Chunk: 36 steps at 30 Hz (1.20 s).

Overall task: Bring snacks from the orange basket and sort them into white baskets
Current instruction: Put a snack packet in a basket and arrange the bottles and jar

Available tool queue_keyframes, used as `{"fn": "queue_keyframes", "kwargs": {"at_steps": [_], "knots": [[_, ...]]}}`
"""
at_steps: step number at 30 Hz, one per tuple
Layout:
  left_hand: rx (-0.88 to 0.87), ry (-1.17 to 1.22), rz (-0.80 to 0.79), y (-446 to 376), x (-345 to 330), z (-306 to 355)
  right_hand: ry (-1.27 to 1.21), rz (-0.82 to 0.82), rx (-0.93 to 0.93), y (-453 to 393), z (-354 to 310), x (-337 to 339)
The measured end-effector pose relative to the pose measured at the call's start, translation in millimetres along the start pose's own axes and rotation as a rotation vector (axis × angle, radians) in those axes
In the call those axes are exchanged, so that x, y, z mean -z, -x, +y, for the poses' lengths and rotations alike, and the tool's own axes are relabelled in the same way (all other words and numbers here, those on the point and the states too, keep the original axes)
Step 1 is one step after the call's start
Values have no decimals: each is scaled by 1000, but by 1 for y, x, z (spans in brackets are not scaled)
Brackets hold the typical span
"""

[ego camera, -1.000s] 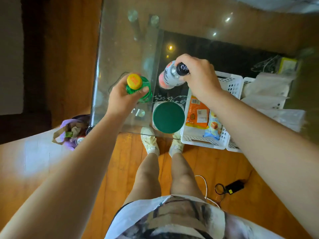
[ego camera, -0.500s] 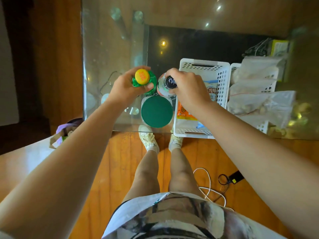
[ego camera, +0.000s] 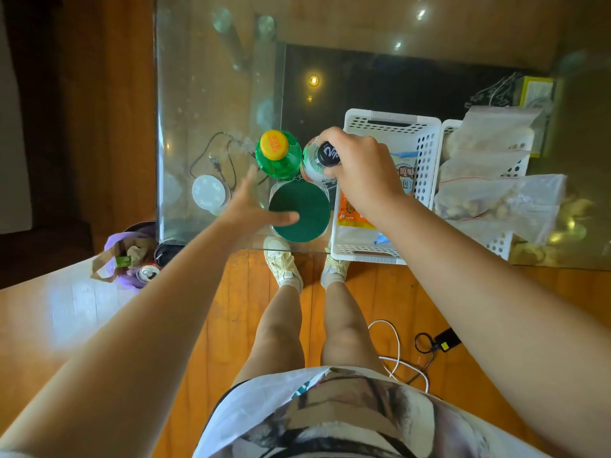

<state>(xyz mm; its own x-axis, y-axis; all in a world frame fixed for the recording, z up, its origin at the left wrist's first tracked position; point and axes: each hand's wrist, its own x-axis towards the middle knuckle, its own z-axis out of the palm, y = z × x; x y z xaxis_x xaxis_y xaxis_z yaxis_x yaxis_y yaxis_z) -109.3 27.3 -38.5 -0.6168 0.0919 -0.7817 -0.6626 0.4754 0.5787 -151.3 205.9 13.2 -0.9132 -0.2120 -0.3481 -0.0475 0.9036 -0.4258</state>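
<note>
On the glass table [ego camera: 198, 94], green bottle [ego camera: 278, 157] stands free at 12 o'clock of the green-lidded jar [ego camera: 299, 211]; left hand [ego camera: 254, 206] spread, empty; right hand [ego camera: 360, 170] clamped on black-capped bottle [ego camera: 314, 160], at 9 o'clock of the white basket [ego camera: 426, 153].

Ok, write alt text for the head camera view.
Seen from above, the right hand grips a black-capped bottle standing on a glass table, beside a green bottle that the open left hand is not touching. A white basket of snack packets sits beside them.
</note>
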Motion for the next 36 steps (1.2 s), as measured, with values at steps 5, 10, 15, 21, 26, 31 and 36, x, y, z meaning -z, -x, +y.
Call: {"fn": "queue_keyframes", "kwargs": {"at_steps": [5,10,15,21,26,31,36], "knots": [[37,25,-41,3,-25,-13,-7,0,0,-3,1,1],[105,107,-72,3,-25,-3,-13,-14,-10,-5,1,2],[159,134,-60,3,-25,-3,-27,-18,-6,-5,1,3],[202,133,-32,1,-24,-7,-45,-19,-10,-6,1,3],[108,81,-40,1,-21,-7,-41,-12,-7,-4,1,3],[-128,314,113,1,8,13,-53,-4,-12,-5,0,2],[-239,232,67,0,22,32,-54,-6,-32,-4,-2,2]]}}
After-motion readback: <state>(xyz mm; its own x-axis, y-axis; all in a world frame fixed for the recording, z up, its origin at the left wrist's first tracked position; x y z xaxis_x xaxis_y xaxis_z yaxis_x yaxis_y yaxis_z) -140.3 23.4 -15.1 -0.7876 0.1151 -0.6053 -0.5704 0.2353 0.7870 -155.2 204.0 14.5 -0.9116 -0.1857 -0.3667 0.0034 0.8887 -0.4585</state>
